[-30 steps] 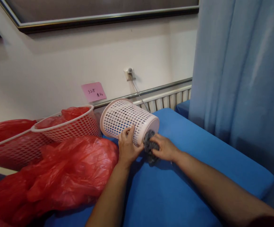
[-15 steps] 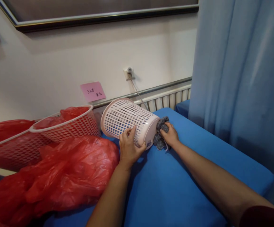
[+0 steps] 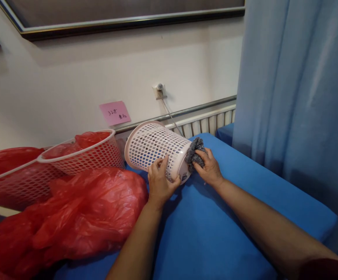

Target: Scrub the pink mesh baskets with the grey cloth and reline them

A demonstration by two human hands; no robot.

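Note:
A pale pink perforated plastic wastebasket (image 3: 154, 146) lies on its side on the blue bed surface (image 3: 215, 233), its base turned toward me and to the right. My left hand (image 3: 161, 182) grips the lower near side of the basket, thumb near the base and fingers over the holes. In my right hand (image 3: 209, 167) is a bunched dark grey cloth (image 3: 195, 153), pressed against the basket's base. The cloth covers the upper part of the base; a small dark label shows below it.
To the left, a crumpled red plastic bag (image 3: 99, 210) lies near two lined baskets, one a pink basket (image 3: 96, 155). Behind are a radiator (image 3: 206, 123), a rail and a plugged-in cord (image 3: 170, 112). A blue curtain (image 3: 291, 85) hangs at the right.
My right hand has moved the cloth from the right edge of the basket's base leftward onto it. The left hand and basket stay nearly still.

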